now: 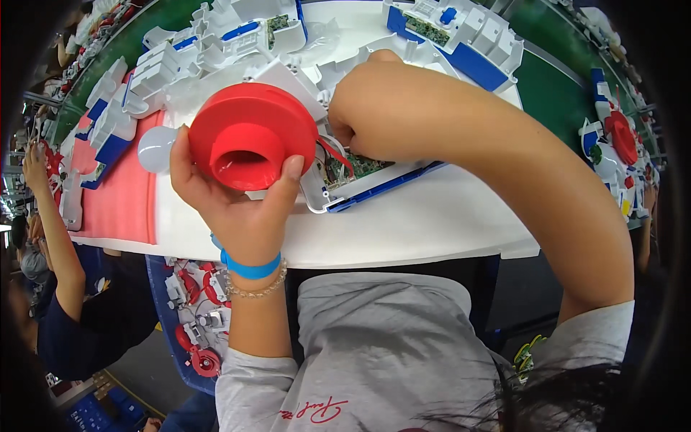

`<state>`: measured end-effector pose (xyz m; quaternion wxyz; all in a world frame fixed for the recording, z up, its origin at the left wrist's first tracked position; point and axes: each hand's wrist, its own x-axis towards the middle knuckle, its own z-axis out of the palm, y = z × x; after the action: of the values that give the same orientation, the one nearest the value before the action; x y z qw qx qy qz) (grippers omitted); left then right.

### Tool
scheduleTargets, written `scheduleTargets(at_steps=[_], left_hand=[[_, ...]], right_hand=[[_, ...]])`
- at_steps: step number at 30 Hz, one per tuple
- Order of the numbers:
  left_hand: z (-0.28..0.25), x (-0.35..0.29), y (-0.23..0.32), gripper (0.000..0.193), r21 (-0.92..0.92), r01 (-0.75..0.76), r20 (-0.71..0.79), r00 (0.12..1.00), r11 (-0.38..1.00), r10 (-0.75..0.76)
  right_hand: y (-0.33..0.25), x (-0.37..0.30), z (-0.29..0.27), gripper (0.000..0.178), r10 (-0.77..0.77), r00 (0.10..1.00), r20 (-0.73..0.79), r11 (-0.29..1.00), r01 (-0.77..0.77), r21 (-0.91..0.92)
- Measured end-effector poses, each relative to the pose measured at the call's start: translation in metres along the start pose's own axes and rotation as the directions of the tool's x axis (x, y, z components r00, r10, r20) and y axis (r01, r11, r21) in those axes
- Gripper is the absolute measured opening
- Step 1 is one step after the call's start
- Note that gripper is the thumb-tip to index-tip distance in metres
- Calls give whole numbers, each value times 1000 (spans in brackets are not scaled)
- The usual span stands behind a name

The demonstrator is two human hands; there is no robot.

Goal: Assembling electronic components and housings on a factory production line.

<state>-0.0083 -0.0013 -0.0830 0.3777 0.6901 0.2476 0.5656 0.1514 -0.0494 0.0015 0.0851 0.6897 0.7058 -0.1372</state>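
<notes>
My left hand grips a red round plastic part with a short open tube on its face. The part is held up over the near left corner of a white housing with a blue edge. A green circuit board and thin wires show inside that housing. From beside the red part, a red strip runs down to the board. My right hand is curled closed over the housing, its fingertips turned inward; what they hold is hidden. A pale translucent dome sits just left of my left hand.
More white and blue housings stand along the table's far side and at left. A pink sheet covers the left of the white tabletop. Below is a blue bin of red and white parts. Another person's arm reaches in at left.
</notes>
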Motion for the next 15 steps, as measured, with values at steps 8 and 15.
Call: scheduleTargets(at_steps=[8,15], left_hand=[[0,-1,-1,87,20,-49,26,998,999,49],[0,0,-1,88,76,-168,35,986,983,165]], right_hand=[[-3,2,8,19,-20,999,44,998,23,-65],[-6,-4,7,23,40,999,24,999,-40,1]])
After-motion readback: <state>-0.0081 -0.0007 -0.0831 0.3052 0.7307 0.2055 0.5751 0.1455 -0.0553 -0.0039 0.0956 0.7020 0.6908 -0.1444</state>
